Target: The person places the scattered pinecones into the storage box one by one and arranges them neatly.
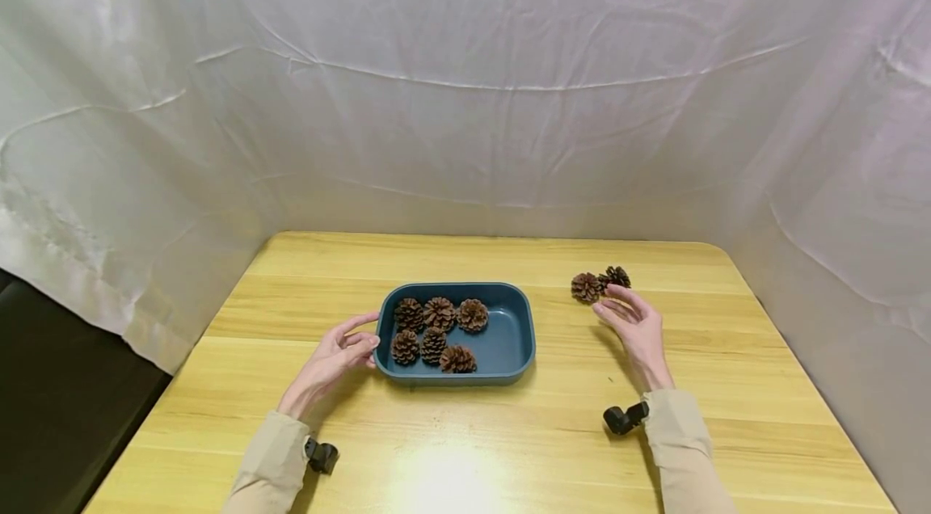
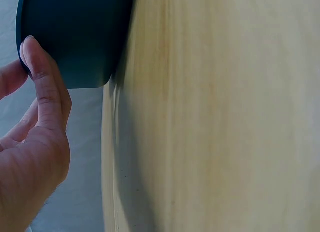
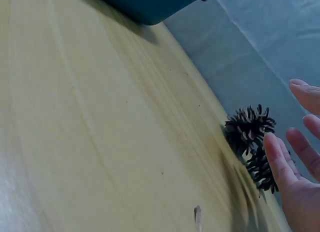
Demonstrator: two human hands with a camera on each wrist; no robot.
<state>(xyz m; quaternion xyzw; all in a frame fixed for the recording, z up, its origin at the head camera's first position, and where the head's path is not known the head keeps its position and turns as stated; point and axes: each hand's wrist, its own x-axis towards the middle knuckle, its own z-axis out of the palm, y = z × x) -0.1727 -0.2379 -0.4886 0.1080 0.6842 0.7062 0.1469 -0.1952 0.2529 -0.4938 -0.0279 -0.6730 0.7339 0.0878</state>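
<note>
A dark blue rectangular tray (image 1: 505,377) sits on the table with several brown pinecones (image 1: 434,344) inside, mostly in its left part. My left hand (image 1: 338,354) holds the left end of this tray, thumb at the rim and fingers against the outer wall (image 2: 75,57). Two more pinecones lie side by side at the back right: a brown one (image 1: 585,288) and a darker one (image 1: 617,277). Over the table just in front of them hovers my right hand (image 1: 636,332), fingers spread and nothing in its grasp. In the right wrist view its fingertips (image 3: 274,147) partly cover the nearer pinecone (image 3: 260,169).
The light wooden table (image 1: 465,425) carries all of this. Pale fabric (image 1: 494,134) hangs around its back and sides. A small brown fragment (image 3: 198,219) lies on the tabletop near the right hand. Dark material (image 1: 58,393) shows beyond the left edge.
</note>
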